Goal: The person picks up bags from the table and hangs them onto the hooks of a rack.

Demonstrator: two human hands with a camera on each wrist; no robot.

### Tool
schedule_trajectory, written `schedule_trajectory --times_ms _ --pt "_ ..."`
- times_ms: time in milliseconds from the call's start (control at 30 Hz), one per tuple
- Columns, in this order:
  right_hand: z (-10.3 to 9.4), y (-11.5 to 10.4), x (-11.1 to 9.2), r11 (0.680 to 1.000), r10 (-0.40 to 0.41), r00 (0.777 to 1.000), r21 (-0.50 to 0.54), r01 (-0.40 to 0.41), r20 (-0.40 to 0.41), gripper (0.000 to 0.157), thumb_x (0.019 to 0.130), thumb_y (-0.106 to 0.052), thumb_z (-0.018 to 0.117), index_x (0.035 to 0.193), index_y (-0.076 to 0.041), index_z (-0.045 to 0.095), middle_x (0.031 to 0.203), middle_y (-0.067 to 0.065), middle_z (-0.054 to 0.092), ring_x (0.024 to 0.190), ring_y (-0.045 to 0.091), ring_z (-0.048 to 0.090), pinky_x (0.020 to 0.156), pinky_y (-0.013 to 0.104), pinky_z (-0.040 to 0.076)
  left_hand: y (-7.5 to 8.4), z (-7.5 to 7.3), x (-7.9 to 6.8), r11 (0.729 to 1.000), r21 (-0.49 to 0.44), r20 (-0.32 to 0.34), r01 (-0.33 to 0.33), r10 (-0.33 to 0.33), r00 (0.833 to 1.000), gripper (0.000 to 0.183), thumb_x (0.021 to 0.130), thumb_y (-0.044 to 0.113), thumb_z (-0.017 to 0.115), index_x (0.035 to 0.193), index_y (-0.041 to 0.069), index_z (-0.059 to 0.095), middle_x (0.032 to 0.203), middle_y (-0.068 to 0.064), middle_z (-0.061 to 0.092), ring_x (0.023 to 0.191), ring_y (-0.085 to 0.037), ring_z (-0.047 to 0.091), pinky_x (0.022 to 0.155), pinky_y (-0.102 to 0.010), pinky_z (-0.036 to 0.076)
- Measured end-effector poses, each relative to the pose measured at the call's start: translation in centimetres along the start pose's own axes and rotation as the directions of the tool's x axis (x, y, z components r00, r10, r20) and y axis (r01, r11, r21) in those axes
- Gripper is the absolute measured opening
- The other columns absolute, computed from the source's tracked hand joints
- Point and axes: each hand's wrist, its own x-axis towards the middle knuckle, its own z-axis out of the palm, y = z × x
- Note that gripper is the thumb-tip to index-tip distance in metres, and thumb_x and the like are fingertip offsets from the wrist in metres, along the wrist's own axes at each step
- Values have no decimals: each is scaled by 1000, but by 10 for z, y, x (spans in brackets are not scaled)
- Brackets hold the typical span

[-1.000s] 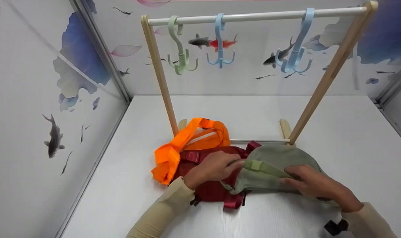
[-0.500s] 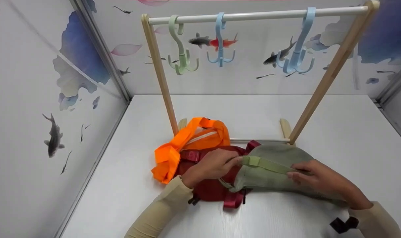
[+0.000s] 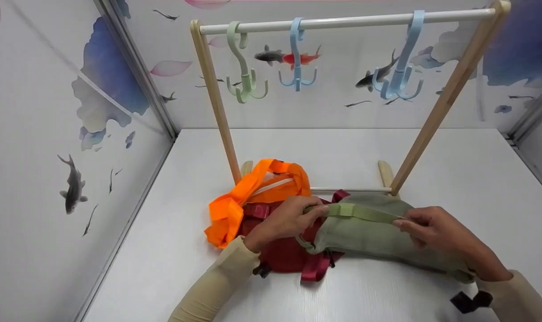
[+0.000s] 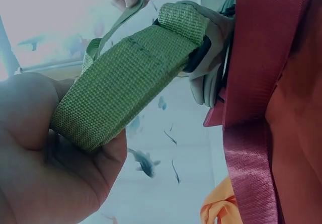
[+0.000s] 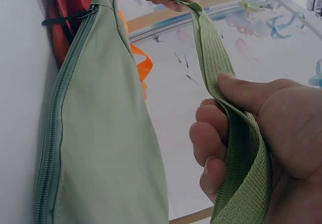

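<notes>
A grey-green zipped waist bag (image 3: 365, 243) lies partly over a dark red bag (image 3: 282, 255). Its green webbing strap (image 3: 371, 214) stretches above it between both hands. My left hand (image 3: 286, 219) grips the strap's left end; in the left wrist view the webbing (image 4: 115, 85) loops round through the curled fingers. Toward the right, my right hand (image 3: 443, 232) pinches the same strap. Thumb and fingers close on the folded webbing (image 5: 244, 153) in the right wrist view, beside the bag's zipper (image 5: 63, 98). An orange bag (image 3: 277, 190) with its strap bunched up touches the red bag's far left side.
Behind the bags stands a wooden rack with a white top rail (image 3: 356, 21). From it hang a green hook (image 3: 244, 67), a blue hook (image 3: 298, 62) and another blue hook (image 3: 400, 67). A patterned wall (image 3: 119, 89) borders the white table (image 3: 163, 250) on the left.
My right hand has moved right and a little upward with the strap. Raised slightly, my left hand keeps its grip. The green bag now reaches farther right.
</notes>
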Motion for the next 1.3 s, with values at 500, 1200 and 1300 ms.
schedule_trajectory --times_ms 500,1200,1300 --pt "-14 -13 -6 997 -67 998 29 67 9 15 102 -9 53 90 -15 59 61 7 54 43 6 45 37 26 40 15 -13 5 996 -21 -167 -83 78 983 29 104 28 52 114 8 70 83 0 60 67 -10 46 62 -20 41" --pt "-23 -38 -8 996 -67 981 49 77 -181 17 104 -5 47 111 -6 62 69 -1 59 44 14 51 40 30 43 41 -32 9 976 -1 -226 -216 211 951 28 105 23 50 94 5 68 62 3 37 54 -13 33 55 -23 31" --pt "-23 -40 -6 986 -106 975 104 128 -197 17 104 -1 43 114 -1 57 71 1 62 43 15 50 41 31 44 47 -34 10 973 13 -255 -231 227 940 27 105 24 50 98 5 69 63 2 40 55 -13 35 56 -23 32"
